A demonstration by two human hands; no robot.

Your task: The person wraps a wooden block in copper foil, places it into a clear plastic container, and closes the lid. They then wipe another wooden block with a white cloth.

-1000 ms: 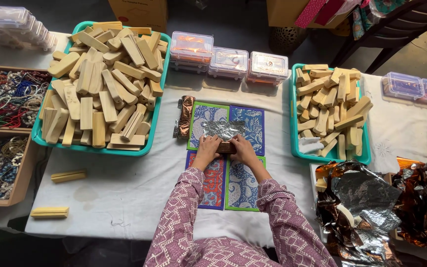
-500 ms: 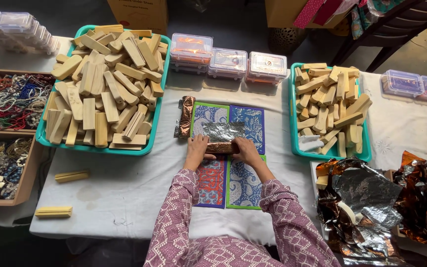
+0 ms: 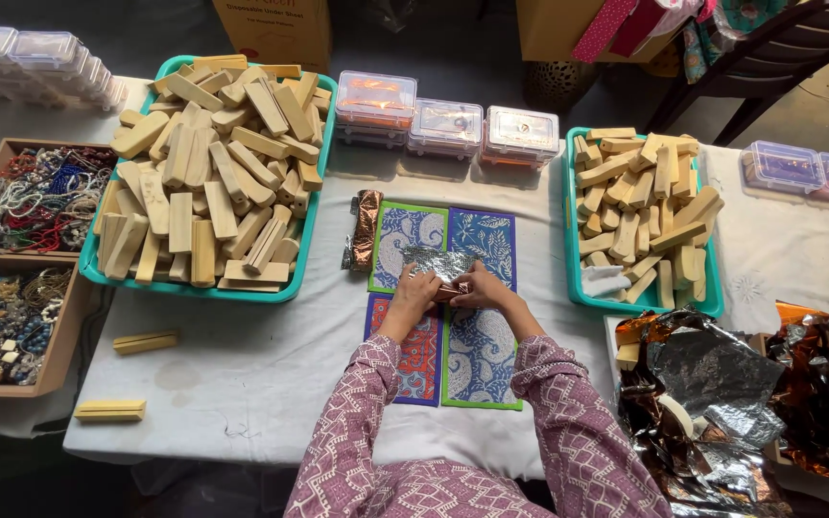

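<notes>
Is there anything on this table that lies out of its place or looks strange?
Two wooden blocks, one and another, lie loose on the white cloth, outside the left green tray that holds the rest. Crumpled foil is heaped at the right edge.

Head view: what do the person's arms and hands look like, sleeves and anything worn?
Both arms wear long, loose sleeves in mauve-pink with a small white pattern, reaching the wrists. The left hand and right hand are bare: no gloves, and no rings or watch can be made out.
</notes>
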